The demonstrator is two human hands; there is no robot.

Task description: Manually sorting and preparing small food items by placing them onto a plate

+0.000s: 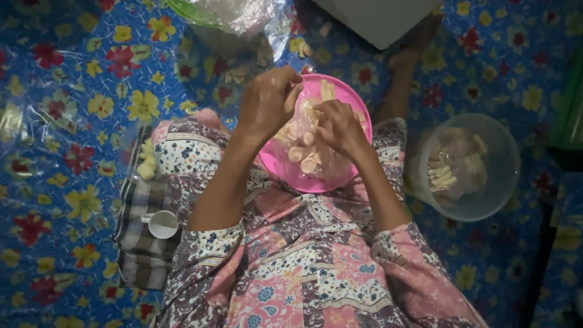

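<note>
Hands at work over a pink bowl (285,173) resting on the person's lap, above a patterned pink garment. Left hand (267,103) is closed, its grip pinching the upper edge of a clear plastic bag (306,149) and holding it up. Right hand (337,127) is pressed against the bag's side, fingers curled on the film; whether it also pinches a piece cannot be told.

Progress, judged from the present state: the bag already carries a modest number of pale round slices (302,155) in its lower part, with room above, so filling looks partly done. A clear tub (486,194) on the floor at the person's right holds more pale pieces.

Condition of the bag: thin, transparent, crumpled, mouth held upward, hanging just over the bowl.

Surroundings: blue floral floor mat (67,121), a small white cup (163,224) on a checked cloth (139,255), loose plastic wrap (243,18) at top.
</note>
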